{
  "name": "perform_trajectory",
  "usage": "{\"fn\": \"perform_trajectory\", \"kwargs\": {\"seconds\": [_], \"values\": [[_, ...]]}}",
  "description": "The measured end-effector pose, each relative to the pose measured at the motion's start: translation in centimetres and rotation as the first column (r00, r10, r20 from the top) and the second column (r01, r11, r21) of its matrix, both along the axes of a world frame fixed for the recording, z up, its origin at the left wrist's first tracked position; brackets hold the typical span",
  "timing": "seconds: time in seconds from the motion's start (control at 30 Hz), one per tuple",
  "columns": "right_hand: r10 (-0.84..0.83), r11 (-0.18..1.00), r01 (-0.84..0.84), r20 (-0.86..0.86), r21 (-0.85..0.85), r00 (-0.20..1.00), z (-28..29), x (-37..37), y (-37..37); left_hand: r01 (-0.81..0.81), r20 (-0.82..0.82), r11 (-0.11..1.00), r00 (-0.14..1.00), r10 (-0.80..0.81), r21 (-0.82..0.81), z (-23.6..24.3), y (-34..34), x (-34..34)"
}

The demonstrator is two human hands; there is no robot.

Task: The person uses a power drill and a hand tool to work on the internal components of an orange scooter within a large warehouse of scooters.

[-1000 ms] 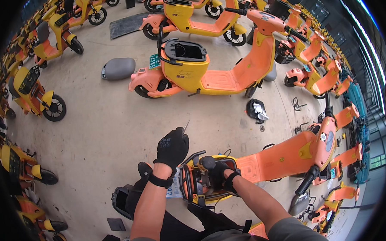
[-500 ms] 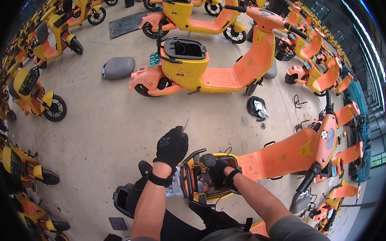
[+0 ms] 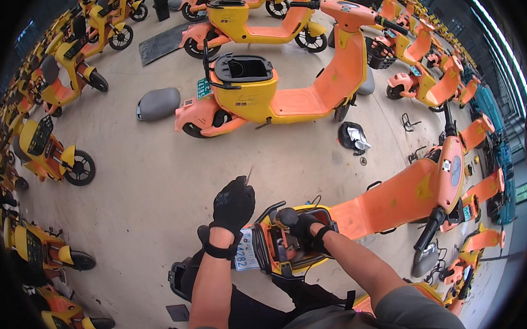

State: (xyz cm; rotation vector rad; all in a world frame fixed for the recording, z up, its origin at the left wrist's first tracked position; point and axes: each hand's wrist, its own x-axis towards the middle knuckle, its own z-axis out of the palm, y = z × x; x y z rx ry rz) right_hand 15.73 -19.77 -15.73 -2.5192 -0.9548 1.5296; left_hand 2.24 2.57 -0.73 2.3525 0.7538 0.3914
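Note:
My left hand (image 3: 234,202), in a black glove, is closed in a fist above the rear of the near scooter. A thin, pointed metal rod (image 3: 249,176) sticks up from it; its lower part is hidden. My right hand (image 3: 306,228), also black-gloved, reaches into the open seat compartment (image 3: 296,265) of the yellow and orange scooter (image 3: 388,202). It is closed round a dark, round-ended tool (image 3: 287,217), probably a power driver, whose working end is hard to make out. A white plate (image 3: 244,251) hangs at the scooter's tail, and a thin cable (image 3: 317,201) loops beside the compartment.
Another scooter (image 3: 299,102) stands ahead, its seat compartment uncovered. A grey seat (image 3: 158,104) lies on the floor behind it. A black bag with silver lining (image 3: 353,137) and a wire bracket (image 3: 410,123) lie to the right. Rows of scooters line both sides.
The whole view has shifted slightly. My left hand still holds the rod up, turned a little, and my right hand stays in the compartment with the tool.

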Motion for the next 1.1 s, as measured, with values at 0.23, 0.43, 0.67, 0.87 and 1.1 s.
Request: {"fn": "perform_trajectory", "kwargs": {"seconds": [0.23,0.43,0.67,0.87,1.1], "values": [[-0.220,0.975,0.221,-0.040,0.026,0.975,-0.9,-0.5,-0.2,0.016,0.016,1.000,1.000,-0.016,-0.015,-0.1,-0.2,-0.2],[-0.166,0.985,0.165,0.009,0.045,0.986,0.2,-0.7,0.0,0.024,-0.029,0.999,0.999,-0.026,-0.043,0.2,-0.3,0.1],[-0.254,0.966,0.257,-0.098,0.020,0.962,-1.7,-0.7,-0.8,0.042,-0.043,0.999,0.998,-0.042,0.002,0.1,-0.5,-0.2],[-0.263,0.965,0.262,-0.100,-0.019,0.960,-0.2,-1.1,-0.3,0.029,0.021,0.999,0.999,-0.029,-0.017,-1.1,-0.7,-0.6],[0.007,1.000,-0.008,0.066,0.013,0.998,1.6,-0.5,1.1,0.059,-0.005,0.998,0.998,-0.059,-0.017,0.4,0.1,0.2]]}}
